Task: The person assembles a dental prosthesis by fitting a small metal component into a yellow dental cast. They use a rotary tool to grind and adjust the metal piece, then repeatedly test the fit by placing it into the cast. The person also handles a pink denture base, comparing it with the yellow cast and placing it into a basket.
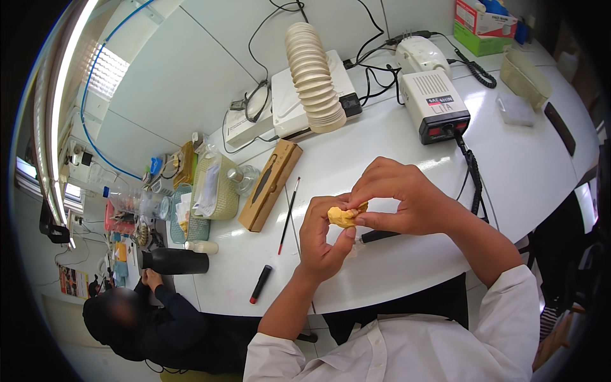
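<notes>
Yellow lump (pixel 342 218) was held up over the white table (pixel 331 159), between our two hands. Our left hand (pixel 318 239) gripped it with thumb and curled fingers; our right hand (pixel 407 204) pinched at its right end with thumb and forefinger. We could not tell whether a smaller piece sat between those fingertips. In our judgement, good handling called for a steady left grip and light right-hand pressure, as the lump looked likely to crumble. We noted a black handle (pixel 380 235) beneath the right hand, the nearest obstacle. To the left lay a thin brush (pixel 289 215), a black marker (pixel 260 284) and a cardboard box (pixel 271 184). Farther back, a ribbed hose (pixel 315 76) reached over the table, and a control box (pixel 433 105) trailed a coiled cord (pixel 473 181) toward our right side.
</notes>
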`<state>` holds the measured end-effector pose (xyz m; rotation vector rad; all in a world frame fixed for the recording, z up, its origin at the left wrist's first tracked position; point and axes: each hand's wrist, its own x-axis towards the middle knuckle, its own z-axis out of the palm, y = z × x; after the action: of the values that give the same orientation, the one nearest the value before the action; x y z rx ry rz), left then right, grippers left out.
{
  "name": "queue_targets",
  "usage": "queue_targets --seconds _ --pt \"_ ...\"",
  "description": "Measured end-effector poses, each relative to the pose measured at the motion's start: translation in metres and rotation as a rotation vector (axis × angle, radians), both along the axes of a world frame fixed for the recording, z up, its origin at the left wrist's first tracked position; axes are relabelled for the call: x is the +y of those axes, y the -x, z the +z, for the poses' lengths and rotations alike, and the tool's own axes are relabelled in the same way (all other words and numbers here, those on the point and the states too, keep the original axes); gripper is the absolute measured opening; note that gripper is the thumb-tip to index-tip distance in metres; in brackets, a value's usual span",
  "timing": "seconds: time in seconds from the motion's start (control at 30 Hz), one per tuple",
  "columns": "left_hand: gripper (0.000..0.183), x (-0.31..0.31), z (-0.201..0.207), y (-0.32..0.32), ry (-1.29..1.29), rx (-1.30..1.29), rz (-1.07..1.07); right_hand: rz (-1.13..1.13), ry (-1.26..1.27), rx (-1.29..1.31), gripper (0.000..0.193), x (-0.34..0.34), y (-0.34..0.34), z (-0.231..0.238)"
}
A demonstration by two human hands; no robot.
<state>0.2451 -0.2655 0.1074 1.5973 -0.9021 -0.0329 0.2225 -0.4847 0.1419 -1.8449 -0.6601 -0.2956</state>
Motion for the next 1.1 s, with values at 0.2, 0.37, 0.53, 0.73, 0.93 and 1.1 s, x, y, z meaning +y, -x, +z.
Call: queue_targets --seconds 0.2,0.37,0.53,0.73,0.93,1.1 --pt "0.036 -0.003 -0.001 0.0 0.171 0.284 0.006 -0.067 0.031 -0.026 0.026 0.001 0.003 0.008" --pt "0.046 0.006 0.005 -0.01 0.408 1.06 -0.317 -0.15 0.152 -0.166 0.034 -0.002 0.003 0.012" --pt "0.058 0.004 0.009 -0.008 0.462 1.079 -0.384 -0.126 0.219 -0.291 0.032 0.01 0.004 0.005" --pt "0.059 0.007 0.008 -0.011 0.411 1.123 -0.463 -0.166 0.24 -0.361 0.033 0.008 0.002 0.002" --pt "0.061 0.008 0.009 -0.011 0.306 1.118 -0.469 -0.166 0.32 -0.425 0.033 0.005 0.002 0.002" --pt "0.062 0.009 0.011 -0.009 0.254 1.114 -0.452 -0.145 0.313 -0.431 0.033 0.005 0.003 0.0"
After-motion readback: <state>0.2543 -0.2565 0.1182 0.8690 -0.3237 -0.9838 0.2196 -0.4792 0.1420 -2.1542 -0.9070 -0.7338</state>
